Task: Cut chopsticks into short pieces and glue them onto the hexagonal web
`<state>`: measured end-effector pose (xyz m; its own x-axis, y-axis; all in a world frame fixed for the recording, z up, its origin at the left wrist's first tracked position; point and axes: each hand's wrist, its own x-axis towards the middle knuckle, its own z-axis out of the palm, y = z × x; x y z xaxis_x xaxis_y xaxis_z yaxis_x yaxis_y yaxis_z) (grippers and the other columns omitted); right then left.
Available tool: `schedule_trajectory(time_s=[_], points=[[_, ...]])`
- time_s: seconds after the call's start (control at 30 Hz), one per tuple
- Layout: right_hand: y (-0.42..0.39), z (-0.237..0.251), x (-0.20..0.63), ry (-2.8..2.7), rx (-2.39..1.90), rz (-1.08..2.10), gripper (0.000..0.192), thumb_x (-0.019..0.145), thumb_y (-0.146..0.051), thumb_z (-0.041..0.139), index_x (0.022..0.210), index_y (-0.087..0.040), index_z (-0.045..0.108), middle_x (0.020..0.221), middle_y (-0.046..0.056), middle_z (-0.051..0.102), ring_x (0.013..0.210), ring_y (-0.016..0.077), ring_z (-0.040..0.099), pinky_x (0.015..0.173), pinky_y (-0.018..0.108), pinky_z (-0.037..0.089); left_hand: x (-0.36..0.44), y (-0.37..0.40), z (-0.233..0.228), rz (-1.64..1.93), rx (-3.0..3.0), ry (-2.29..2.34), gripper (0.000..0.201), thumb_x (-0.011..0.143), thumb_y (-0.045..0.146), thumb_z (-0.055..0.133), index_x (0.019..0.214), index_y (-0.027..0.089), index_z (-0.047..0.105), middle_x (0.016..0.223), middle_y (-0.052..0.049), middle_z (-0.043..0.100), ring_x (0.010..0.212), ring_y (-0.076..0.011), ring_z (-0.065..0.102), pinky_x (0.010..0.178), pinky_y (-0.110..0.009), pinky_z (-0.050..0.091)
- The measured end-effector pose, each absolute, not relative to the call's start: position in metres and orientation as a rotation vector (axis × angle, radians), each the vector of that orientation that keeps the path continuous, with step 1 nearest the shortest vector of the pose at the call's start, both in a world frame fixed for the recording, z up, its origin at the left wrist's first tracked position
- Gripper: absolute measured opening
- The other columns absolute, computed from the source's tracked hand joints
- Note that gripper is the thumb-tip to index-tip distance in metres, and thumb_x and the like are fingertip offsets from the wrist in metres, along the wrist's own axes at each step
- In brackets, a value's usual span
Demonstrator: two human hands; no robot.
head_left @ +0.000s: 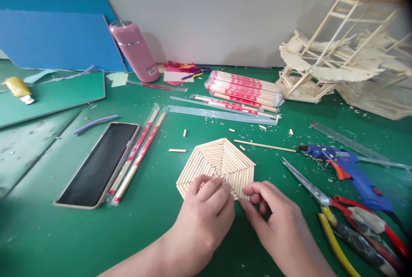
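Observation:
A many-sided panel (236, 155) of pale wooden sticks, laid in wedge-shaped rows around a centre, lies flat on the green table. My left hand (209, 208) is closed over its near left part, with the fingers curled and the tips on or behind the sticks. At the near right edge of the panel, my right hand (273, 217) pinches with thumb and forefinger. Both hands cover part of the panel's near side. One long loose stick (265, 146) and a short cut stick (177, 150) lie beyond it.
On the right lie a blue glue gun (347, 165), red-handled pliers (357, 212) and a yellow-handled tool (336, 242). A phone (99, 161) and wrapped chopsticks (140, 152) are left. Behind stand a pink flask (135, 52), a chopstick pack (244, 88) and a stick model (341, 62).

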<state>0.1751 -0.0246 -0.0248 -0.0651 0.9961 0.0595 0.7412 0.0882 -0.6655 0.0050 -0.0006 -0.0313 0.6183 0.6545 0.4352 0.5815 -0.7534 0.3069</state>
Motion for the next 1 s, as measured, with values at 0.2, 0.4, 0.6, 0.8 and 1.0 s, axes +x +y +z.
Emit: schedule_trajectory(time_s=[0.2, 0.4, 0.6, 0.8, 1.0], points=[[-0.022, -0.024, 0.173, -1.85, -1.761, 0.686, 0.006, 0.08, -0.029, 0.052, 0.082, -0.024, 0.054, 0.067, -0.003, 0.052, 0.054, 0.0118, 0.048, 0.052, 0.025, 0.04, 0.005, 0.001, -0.028, 0.781, 2.754, 1.039, 0.02, 0.087, 0.013, 0.041, 0.081, 0.013, 0.059, 0.085, -0.008, 0.062, 0.087, -0.0217, 0.054, 0.076, -0.039, 0.042], [-0.022, -0.022, 0.171, -1.817, -1.802, 0.756, 0.008, 0.08, -0.032, 0.051, 0.083, -0.025, 0.054, 0.068, -0.004, 0.053, 0.054, 0.0118, 0.048, 0.053, 0.025, 0.04, 0.006, 0.0, -0.025, 0.788, 2.785, 1.074, 0.027, 0.091, 0.016, 0.035, 0.08, 0.014, 0.059, 0.081, -0.007, 0.061, 0.085, -0.0194, 0.055, 0.074, -0.036, 0.044], [-0.021, -0.021, 0.172, -1.809, -1.783, 0.78, 0.012, 0.082, -0.035, 0.049, 0.082, -0.024, 0.055, 0.07, -0.003, 0.054, 0.056, 0.0123, 0.05, 0.055, 0.026, 0.04, 0.007, 0.0, -0.022, 0.779, 2.808, 1.08, 0.024, 0.09, 0.016, 0.038, 0.081, 0.014, 0.06, 0.08, -0.007, 0.062, 0.085, -0.02, 0.055, 0.073, -0.036, 0.045], [-0.021, -0.019, 0.172, -1.792, -1.776, 0.769, 0.011, 0.081, -0.033, 0.051, 0.081, -0.023, 0.056, 0.07, -0.003, 0.055, 0.057, 0.0123, 0.05, 0.056, 0.026, 0.039, 0.007, 0.001, -0.022, 0.781, 2.808, 1.063, 0.023, 0.089, 0.016, 0.039, 0.081, 0.014, 0.06, 0.082, -0.008, 0.063, 0.085, -0.021, 0.056, 0.073, -0.038, 0.045], [-0.019, -0.013, 0.179, -1.716, -1.7, 0.772, 0.019, 0.085, -0.035, 0.045, 0.082, -0.021, 0.058, 0.068, -0.002, 0.057, 0.058, 0.0109, 0.053, 0.054, 0.022, 0.042, 0.002, 0.001, -0.019, 0.785, 2.57, 1.055, 0.017, 0.086, 0.015, 0.044, 0.095, 0.019, 0.058, 0.091, -0.006, 0.063, 0.086, -0.0198, 0.056, 0.075, -0.036, 0.045]])
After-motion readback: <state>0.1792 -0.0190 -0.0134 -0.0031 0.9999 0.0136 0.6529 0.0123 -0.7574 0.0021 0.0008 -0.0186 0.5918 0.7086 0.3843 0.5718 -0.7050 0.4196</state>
